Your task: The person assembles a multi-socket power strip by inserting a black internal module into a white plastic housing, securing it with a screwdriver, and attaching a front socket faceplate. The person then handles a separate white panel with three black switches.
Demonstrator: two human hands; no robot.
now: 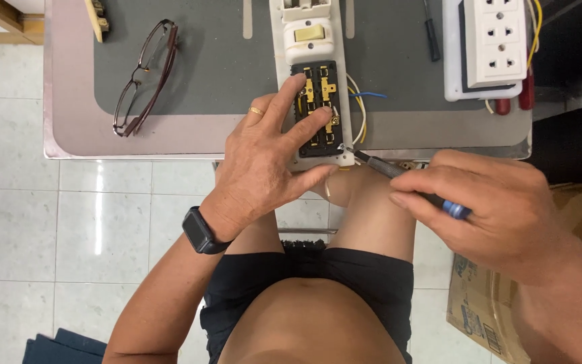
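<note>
My left hand (264,158) rests on a white power strip base (279,40) at the table's front edge, fingers spread over the open black socket block (318,108) with its brass contacts. A ring is on one finger and a black smartwatch (201,231) is on the wrist. My right hand (490,205) grips a screwdriver (399,174) with a blue-tipped handle; its metal tip touches the lower right corner of the strip. Yellow, white and blue wires (358,101) come out of the block's right side.
Eyeglasses (144,77) lie on the grey table mat at left. A white multi-socket strip (493,44) sits at the far right beside red-handled tools (514,101) and a small black screwdriver (431,30). A cardboard box (483,310) stands on the tiled floor at right.
</note>
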